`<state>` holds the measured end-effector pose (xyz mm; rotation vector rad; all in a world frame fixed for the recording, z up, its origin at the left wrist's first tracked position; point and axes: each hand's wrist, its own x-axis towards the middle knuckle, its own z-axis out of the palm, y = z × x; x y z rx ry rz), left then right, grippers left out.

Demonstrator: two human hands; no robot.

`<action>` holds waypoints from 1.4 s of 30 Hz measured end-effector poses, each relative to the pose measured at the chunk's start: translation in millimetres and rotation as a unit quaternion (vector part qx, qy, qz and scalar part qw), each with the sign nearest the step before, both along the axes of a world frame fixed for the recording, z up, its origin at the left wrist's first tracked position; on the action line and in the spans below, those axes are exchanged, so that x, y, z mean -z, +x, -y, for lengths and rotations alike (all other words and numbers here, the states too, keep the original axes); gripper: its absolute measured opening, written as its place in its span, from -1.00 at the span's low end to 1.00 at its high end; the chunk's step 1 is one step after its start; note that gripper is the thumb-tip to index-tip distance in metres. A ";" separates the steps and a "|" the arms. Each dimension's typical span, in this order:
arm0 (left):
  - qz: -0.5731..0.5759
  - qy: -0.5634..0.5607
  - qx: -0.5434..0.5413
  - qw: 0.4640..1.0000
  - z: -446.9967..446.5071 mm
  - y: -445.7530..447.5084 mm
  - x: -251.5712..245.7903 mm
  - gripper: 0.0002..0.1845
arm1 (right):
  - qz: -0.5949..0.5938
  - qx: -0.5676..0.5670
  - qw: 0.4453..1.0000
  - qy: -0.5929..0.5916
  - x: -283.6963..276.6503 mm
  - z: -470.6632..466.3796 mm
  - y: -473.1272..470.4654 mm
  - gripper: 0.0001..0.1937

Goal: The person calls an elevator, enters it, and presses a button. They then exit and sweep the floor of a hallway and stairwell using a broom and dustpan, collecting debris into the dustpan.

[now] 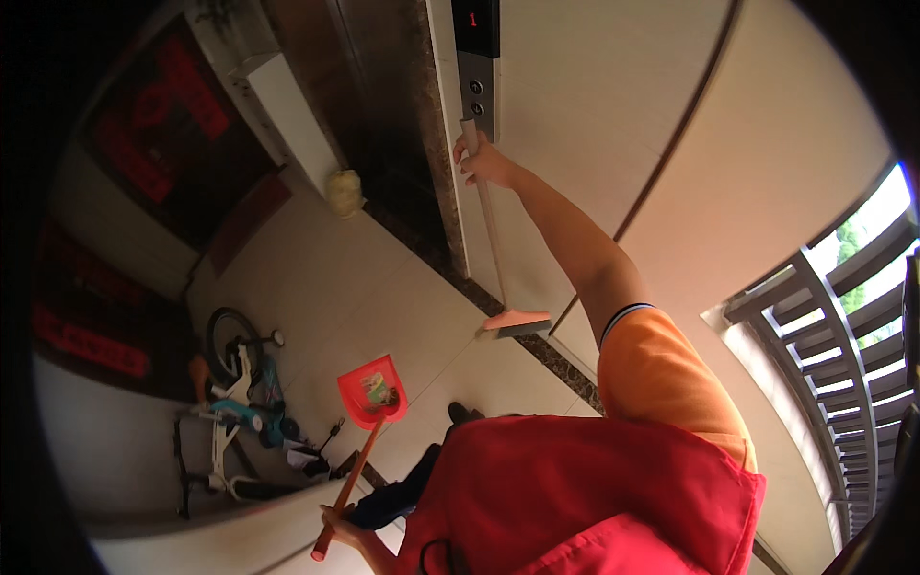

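A broom with a pale handle and a pink head (516, 319) stands nearly upright by the wall, its dark bristles at the dark floor border. My right hand (485, 162) is closed around the upper end of its handle, beside the elevator call panel (476, 93). At the lower left my left hand (343, 527) grips the orange-red handle of a red dustpan (352, 381). Some green and pale litter and a dark clump (379, 389) lie in the pan, which is at or just above the tiled floor.
A child's bicycle (230, 417) is at the left. An elevator doorway (388, 108) is ahead, with a yellowish bag or bundle (345, 194) by a white cabinet (291, 118). A red doormat (248, 223) lies before a dark door. A barred window (826, 345) is at the right.
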<state>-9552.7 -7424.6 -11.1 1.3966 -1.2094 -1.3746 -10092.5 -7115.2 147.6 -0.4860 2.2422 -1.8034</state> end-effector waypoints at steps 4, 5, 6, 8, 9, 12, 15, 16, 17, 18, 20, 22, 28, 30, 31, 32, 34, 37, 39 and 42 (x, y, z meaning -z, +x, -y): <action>0.013 -0.040 0.054 0.998 58.0 -85.8 -9.8 -0.63 | -0.020 0.021 0.998 -0.050 4.3 18.2 -44.7 -0.55; 0.011 -0.031 0.076 0.997 70.6 -106.9 -8.4 -0.63 | -0.023 0.028 0.998 -0.053 3.8 12.0 -48.1 -0.50; 0.004 -0.025 0.088 0.996 84.7 -125.5 -6.8 -0.63 | -0.032 0.025 0.997 -0.059 2.1 15.5 -54.3 -0.45; 0.021 -0.018 0.108 0.994 102.6 -157.6 -13.5 -0.65 | -0.023 0.018 0.998 -0.062 6.0 17.2 -54.3 -0.44; 0.006 -0.001 0.123 0.992 104.8 -175.8 -18.7 -0.64 | -0.016 0.016 0.998 -0.061 11.0 14.3 -57.7 -0.44; -0.029 0.001 0.123 0.992 129.8 -228.0 -14.3 -0.63 | 0.002 0.039 0.997 -0.060 19.1 15.0 -75.4 -0.41; -0.027 0.007 0.168 0.985 154.5 -267.7 -5.3 -0.63 | 0.006 0.054 0.996 -0.073 30.9 15.4 -81.9 -0.46; -0.023 -0.014 0.163 0.986 160.9 -278.4 -2.2 -0.62 | 0.005 0.057 0.995 -0.080 36.6 15.5 -85.2 -0.49; -0.010 -0.012 0.168 0.986 161.4 -293.1 -6.4 -0.61 | 0.003 0.080 0.994 -0.074 40.1 13.4 -89.2 -0.55; 0.003 -0.009 0.174 0.985 162.6 -307.5 -11.8 -0.59 | 0.001 0.103 0.992 -0.068 43.3 12.2 -92.8 -0.60; 0.035 -0.019 0.177 0.983 169.8 -332.9 -17.6 -0.51 | 0.007 0.105 0.992 -0.071 36.3 17.0 -91.2 -0.76; 0.071 -0.020 0.190 0.979 174.8 -360.5 -27.3 -0.43 | 0.003 0.147 0.987 -0.064 38.2 27.1 -91.4 -0.75; 0.122 0.031 0.295 0.947 173.1 -425.2 -35.1 -0.30 | -0.020 0.167 0.986 0.008 76.4 35.2 -25.4 -0.76; 0.143 -0.044 0.370 0.917 228.2 -438.6 29.7 -0.32 | 0.023 0.129 0.979 0.158 69.9 51.5 24.0 -0.75; 0.143 -0.037 0.414 0.898 234.3 -455.2 40.6 -0.34 | 0.061 0.112 0.978 0.165 90.8 51.2 47.8 -0.77; 0.144 -0.033 0.453 0.879 241.9 -470.1 49.9 -0.36 | 0.002 0.096 0.971 0.220 133.0 54.7 72.7 -0.78; 0.177 -0.021 0.493 0.852 214.5 -473.7 -8.0 -0.50 | 0.025 0.151 0.946 0.284 160.0 80.1 141.5 -0.87; 0.208 -0.059 0.560 0.800 192.4 -480.8 -52.9 -0.59 | -0.042 0.251 0.897 0.361 174.3 98.1 252.4 -0.86; 0.229 -0.031 0.607 0.760 166.7 -490.4 -54.2 -0.61 | 0.072 0.321 0.894 0.305 164.9 108.4 313.3 -0.85; 0.211 -0.031 0.675 0.706 130.7 -506.0 -44.4 -0.61 | 0.108 0.448 0.868 0.186 190.3 127.1 383.1 -0.82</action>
